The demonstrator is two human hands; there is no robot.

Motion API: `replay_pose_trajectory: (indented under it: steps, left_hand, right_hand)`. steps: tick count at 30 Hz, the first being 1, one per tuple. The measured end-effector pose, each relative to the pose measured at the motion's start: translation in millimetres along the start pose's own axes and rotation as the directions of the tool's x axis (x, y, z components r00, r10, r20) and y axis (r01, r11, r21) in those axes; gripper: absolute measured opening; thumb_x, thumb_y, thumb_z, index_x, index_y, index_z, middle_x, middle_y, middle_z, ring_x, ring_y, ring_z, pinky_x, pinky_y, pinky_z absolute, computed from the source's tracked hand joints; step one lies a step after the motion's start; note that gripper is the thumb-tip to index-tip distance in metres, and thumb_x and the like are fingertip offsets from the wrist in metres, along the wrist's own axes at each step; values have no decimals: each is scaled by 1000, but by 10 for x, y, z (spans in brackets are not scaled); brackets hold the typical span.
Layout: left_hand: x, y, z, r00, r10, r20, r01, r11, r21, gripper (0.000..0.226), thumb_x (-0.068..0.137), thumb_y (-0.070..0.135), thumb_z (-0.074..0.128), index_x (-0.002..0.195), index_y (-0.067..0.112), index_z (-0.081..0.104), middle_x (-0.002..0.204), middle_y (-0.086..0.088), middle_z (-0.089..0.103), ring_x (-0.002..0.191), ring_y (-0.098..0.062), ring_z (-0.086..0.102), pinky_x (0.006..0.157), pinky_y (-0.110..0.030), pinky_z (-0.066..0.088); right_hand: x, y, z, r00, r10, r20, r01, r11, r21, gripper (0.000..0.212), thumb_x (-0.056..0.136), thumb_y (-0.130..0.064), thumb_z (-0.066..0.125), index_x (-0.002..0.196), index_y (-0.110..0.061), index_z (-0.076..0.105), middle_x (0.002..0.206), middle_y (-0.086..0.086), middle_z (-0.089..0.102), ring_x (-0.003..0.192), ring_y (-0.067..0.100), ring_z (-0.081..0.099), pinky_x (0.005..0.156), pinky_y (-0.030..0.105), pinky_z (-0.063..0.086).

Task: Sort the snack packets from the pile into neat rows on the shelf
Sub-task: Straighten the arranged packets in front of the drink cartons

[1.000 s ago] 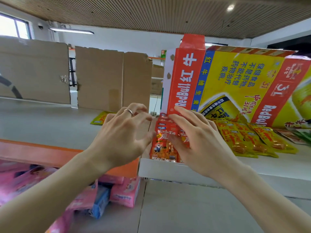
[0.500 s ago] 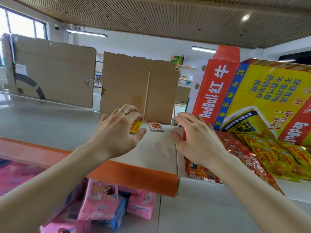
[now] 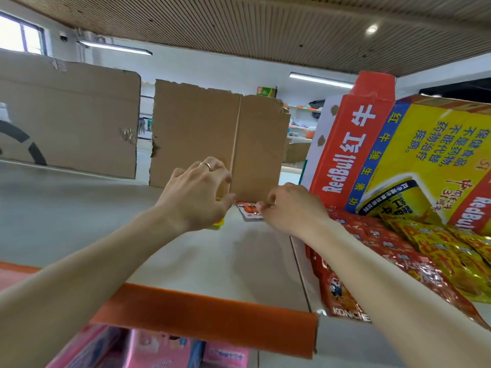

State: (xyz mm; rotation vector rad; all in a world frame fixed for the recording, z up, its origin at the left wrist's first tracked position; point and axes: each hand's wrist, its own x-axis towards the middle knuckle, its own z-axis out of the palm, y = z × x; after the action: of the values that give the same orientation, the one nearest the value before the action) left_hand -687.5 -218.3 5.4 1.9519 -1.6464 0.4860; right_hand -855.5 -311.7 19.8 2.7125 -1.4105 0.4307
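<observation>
Red packet [image 3: 249,213] on shelf [image 3: 186,256], right hand [image 3: 292,211] fingers [image 3: 262,206] pinching its edge, left hand [image 3: 195,199] fingers [image 3: 220,176] apart

Shelf [image 3: 207,312] is pale grey with a bright orange front edge. Cardboard sheets [image 3: 212,134] are plain brown. Carton [image 3: 398,155] is red, yellow and blue with white lettering. Shiny red packets [image 3: 372,248], yellow packets [image 3: 451,248], a red-and-white small packet [image 3: 248,211], and pink packs [image 3: 159,349].
</observation>
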Motion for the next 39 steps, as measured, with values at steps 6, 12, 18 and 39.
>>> replay_pose_trajectory:
  steps: [6,12,18,39]
  left_hand:
    - [16,-109,190,999,-16,39,16,1000,21,24,93,45,53,103,25,59,115,9,49,111,-17,51,95,-39,37]
    - [-13,-164,204,999,-37,14,36,999,25,21,93,43,52,98,23,57,111,6,50,108,-18,51,92,-38,36]
    - [-14,-217,211,998,-65,3,65,998,-14,19,93,42,52,95,23,56,107,6,50,104,-18,53,89,-37,36]
    - [-217,124,-307,993,-22,-114,-95,404,-910,26,97,7,54,72,2,55,59,-1,48,56,-14,41,54,-24,34]
  right_hand:
    - [458,-88,261,965,194,178,-208,976,68,67,68,-58,49,123,-21,59,123,7,61,105,31,60,81,35,51]
    - [581,-64,390,930,261,259,-287,956,64,51,77,-50,68,114,-16,63,114,8,62,100,28,61,73,30,46]
    - [561,-43,354,923,285,260,-352,897,266,14,86,-17,57,95,-7,56,79,12,57,68,24,56,57,25,40]
    - [-659,-158,-145,956,-55,-288,260,610,748,18,99,-26,54,90,-14,65,71,12,61,59,10,47,52,25,36]
